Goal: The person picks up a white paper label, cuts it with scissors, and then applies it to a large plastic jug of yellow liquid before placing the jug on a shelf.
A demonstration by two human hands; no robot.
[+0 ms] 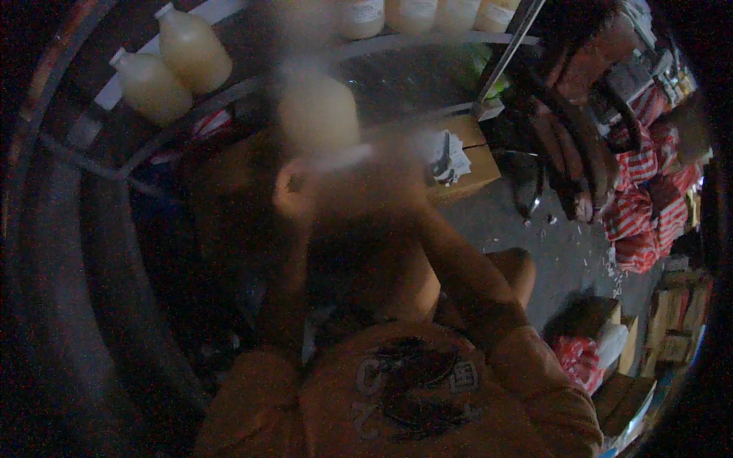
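In the dim head view, a pale, cloudy plastic jug [318, 111] is in front of me, blurred. My left hand [295, 186] is just below the jug, its thumb and a finger curled into a ring; whether it grips the jug is unclear. My right hand [395, 172] is a blurred shape to the right of the jug's lower part, and its fingers cannot be made out. A whitish blurred strip lies between the hands and the jug. Right of my right hand, white paper slips [452, 157] rest on a cardboard box [484, 166].
Two filled jugs [194, 51] stand on a rack at the upper left. Several labelled jugs [362, 17] line the top shelf. A metal post [509, 54] rises beside the box. At the right are another person's legs [564, 143], red-and-white striped bags [635, 212] and cardboard boxes [676, 326].
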